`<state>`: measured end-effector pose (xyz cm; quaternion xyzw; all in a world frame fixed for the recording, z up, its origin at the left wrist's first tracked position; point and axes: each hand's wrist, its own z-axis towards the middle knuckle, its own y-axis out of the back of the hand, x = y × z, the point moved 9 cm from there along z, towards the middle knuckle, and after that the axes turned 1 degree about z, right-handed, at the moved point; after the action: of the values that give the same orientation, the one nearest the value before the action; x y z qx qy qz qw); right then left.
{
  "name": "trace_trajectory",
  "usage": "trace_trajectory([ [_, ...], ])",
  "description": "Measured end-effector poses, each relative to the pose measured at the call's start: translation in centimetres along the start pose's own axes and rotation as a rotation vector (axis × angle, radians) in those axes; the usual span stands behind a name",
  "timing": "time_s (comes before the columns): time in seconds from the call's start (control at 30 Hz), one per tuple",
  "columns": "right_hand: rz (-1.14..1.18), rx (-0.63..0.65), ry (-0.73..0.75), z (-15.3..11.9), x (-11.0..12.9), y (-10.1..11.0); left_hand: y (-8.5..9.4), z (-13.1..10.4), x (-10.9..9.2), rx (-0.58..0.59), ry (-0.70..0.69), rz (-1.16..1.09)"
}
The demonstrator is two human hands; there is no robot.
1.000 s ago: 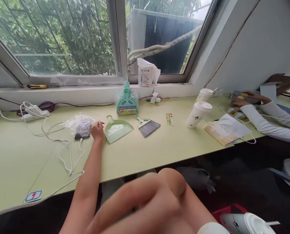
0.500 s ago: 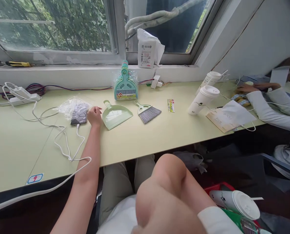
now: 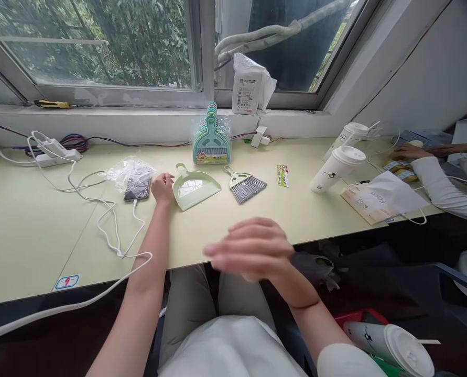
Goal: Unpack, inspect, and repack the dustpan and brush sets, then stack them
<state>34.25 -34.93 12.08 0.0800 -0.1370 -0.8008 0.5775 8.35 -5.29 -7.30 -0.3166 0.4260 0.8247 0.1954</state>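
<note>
My left hand point(image 3: 163, 188) rests on the table between a phone point(image 3: 138, 187) and a pale green dustpan point(image 3: 196, 189). Its fingers are loosely bent and slightly apart, with nothing in them. Blurred by motion, my right hand point(image 3: 252, 248) hangs over the table's front edge, empty, fingers stretched out to the left. A small hand brush point(image 3: 247, 187) with a green handle and grey bristles lies right of the dustpan. Farther right is a small printed label card point(image 3: 282, 176). Behind them stands a wrapped stack of dustpan and brush sets point(image 3: 212, 139).
Clear crumpled plastic point(image 3: 125, 170) partly covers the phone, whose white cable point(image 3: 117, 235) crosses the left side. A power strip point(image 3: 60, 157) lies at back left. Two white cups point(image 3: 337, 167) and a paper bag point(image 3: 382, 196) stand right, near another person's sleeve point(image 3: 440, 180).
My right hand has moved from close to the camera out to the table's front edge, its fingers now stretched. The view has shifted slightly; my left hand stays beside the dustpan.
</note>
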Motion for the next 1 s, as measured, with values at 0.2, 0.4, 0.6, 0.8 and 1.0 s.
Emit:
trace_trajectory([
  [0.2, -0.014, 0.036, -0.042, -1.8, -3.7, -3.5, 0.0, 0.0, 0.1, -0.012, -0.016, 0.016],
  [0.4, 0.009, 0.065, -0.049, -2.8, -3.5, -4.4, -0.1, 0.1, 0.2, -0.017, -0.032, 0.029],
  [0.6, 0.057, 0.080, -0.106, -3.4, -4.2, -5.4, -0.2, 0.0, 0.2, -0.006, -0.029, 0.036],
  [0.8, 0.111, 0.149, -0.172, -3.4, -4.8, -6.2, -0.3, 0.1, 0.2, -0.003, -0.031, 0.059],
  [1.0, 0.249, 0.007, -0.358, -3.2, -7.0, -5.4, -0.7, 0.1, 0.4, 0.018, -0.027, 0.048],
])
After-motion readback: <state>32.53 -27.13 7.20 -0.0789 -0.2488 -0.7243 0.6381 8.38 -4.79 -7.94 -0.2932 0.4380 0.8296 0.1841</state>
